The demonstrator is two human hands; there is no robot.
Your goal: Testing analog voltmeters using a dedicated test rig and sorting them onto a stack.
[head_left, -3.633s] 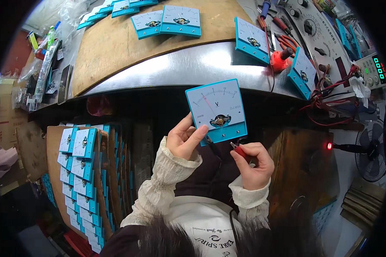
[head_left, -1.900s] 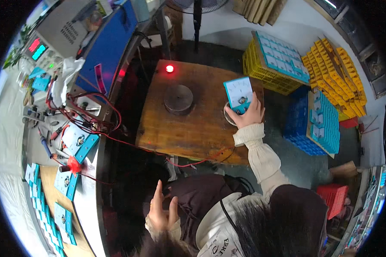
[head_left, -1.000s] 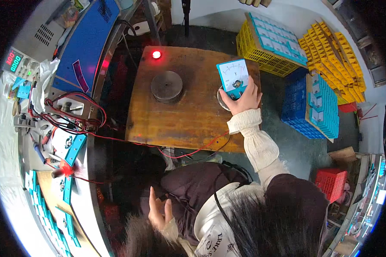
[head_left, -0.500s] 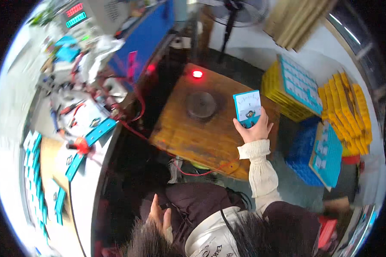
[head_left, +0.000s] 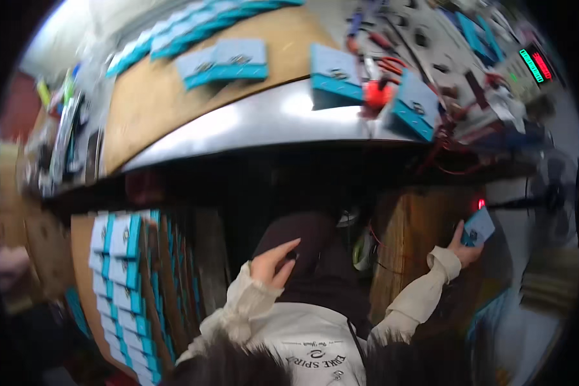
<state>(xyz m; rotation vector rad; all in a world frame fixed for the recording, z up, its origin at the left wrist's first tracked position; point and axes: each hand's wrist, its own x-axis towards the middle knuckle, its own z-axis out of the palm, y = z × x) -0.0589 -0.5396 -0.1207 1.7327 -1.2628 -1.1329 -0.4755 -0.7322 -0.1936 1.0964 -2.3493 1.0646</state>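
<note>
My right hand grips a teal analog panel meter with a white dial face, out at the right over a wooden stool or low table. My left hand hovers above my lap, fingers apart, with nothing clear in it. On the bench ahead, two more panel meters stand on either side of a red-orange tool part: one meter to its left, another to its right. Behind the left one, a pair of similar meters rests on a brown board.
Stacked cardboard layers of teal-and-white meters stand at my left. Rows of meters line the bench's back. Pliers and wires clutter its right side, near a box with a lit digital display. A red light glows by the held meter.
My view has swung left, bringing the bench front to the centre. The meter stays in my right hand, now at the far right. My left hand has come further into view.
</note>
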